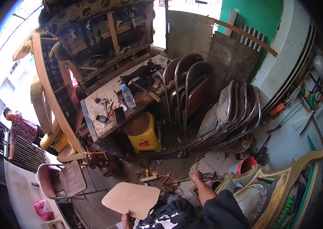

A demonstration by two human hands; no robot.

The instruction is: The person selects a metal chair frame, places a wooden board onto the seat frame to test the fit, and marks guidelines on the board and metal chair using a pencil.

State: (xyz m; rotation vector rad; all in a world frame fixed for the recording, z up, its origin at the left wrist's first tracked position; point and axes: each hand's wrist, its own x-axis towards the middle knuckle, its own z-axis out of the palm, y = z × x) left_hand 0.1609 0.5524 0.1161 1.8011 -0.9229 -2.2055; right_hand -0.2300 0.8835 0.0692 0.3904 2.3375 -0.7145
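Observation:
My left hand (128, 220) is closed on the lower edge of a thin, pale wooden panel (131, 198) with rounded corners, holding it face up at the bottom centre. My right hand (196, 176) is stretched forward, low over the floor, with its fingers closed. A thin tan hose (176, 179) runs up to this fist and continues beyond it; the fingers hide the exact grip. Close by on the floor lie red-handled pliers (165, 178), a scissor-like tool with red handles (156, 168) and a handsaw (173, 154).
A worktable (102, 97) carries a sewing machine (142, 74) and a water bottle (128, 97). A yellow stool (144, 133) stands below. Folded chairs (230, 110) lean centre right, beside a red bucket (246, 165) and carved frame (283, 171). A person (24, 128) is outside at left.

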